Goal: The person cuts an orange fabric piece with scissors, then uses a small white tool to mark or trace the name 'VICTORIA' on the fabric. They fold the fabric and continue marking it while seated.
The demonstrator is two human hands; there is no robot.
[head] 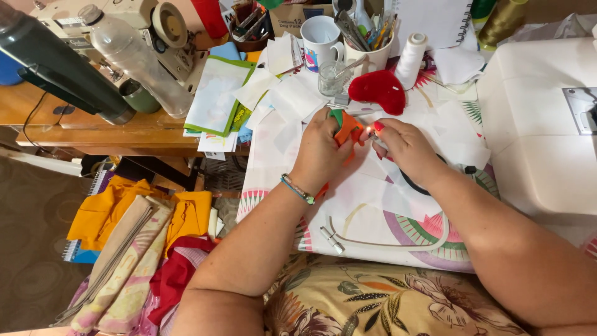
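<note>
My left hand [320,152] pinches a small orange and green piece of fabric [346,127] above the white work table [373,205]. My right hand [404,146] holds a small lighter [377,140] right beside the fabric's edge, and a little flame [369,131] burns at its tip. A beaded bracelet [297,189] circles my left wrist. Both hands hover over white paper pieces on a patterned cloth.
A red heart-shaped pincushion [378,90] lies just behind the hands, with a glass [331,78], white mug [320,38], pen cup [368,50] and thread spool [411,59]. A white sewing machine [541,124] is right. A plastic bottle [134,53] and folded fabrics [143,236] are left.
</note>
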